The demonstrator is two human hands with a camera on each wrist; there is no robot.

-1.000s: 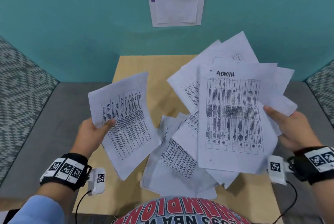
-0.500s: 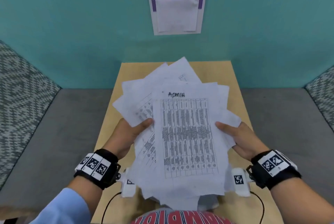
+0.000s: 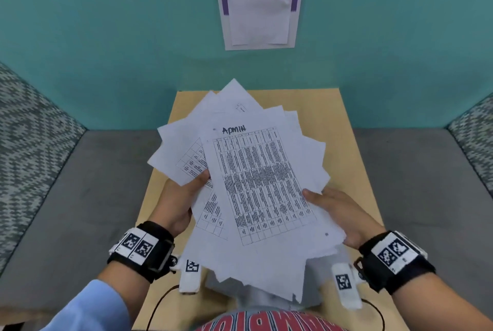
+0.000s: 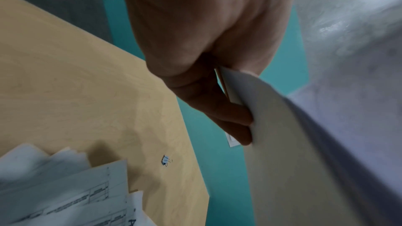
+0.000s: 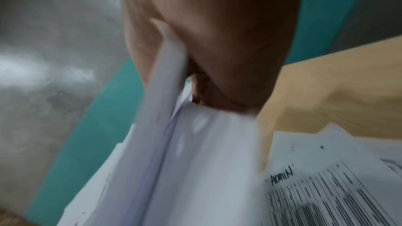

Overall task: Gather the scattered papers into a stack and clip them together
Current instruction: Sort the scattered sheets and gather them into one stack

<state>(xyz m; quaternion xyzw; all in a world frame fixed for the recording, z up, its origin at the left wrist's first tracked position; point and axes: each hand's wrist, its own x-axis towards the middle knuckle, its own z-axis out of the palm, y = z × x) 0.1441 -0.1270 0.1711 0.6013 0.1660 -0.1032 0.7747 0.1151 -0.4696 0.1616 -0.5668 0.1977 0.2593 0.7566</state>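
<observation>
Currently the papers [image 3: 256, 186] are held fanned and askew at the centre of the head view, above the table [image 3: 344, 149], pinched by the left hand [image 3: 181, 202] and the right hand [image 3: 338, 213]; edges are best tapped square before the binder clip [image 4: 166, 160] (lower middle, left-wrist view) is fetched

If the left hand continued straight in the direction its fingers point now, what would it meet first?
Probably the wall. The left hand grips the papers above the table, fingers pointing forward; depth is unclear.
</observation>
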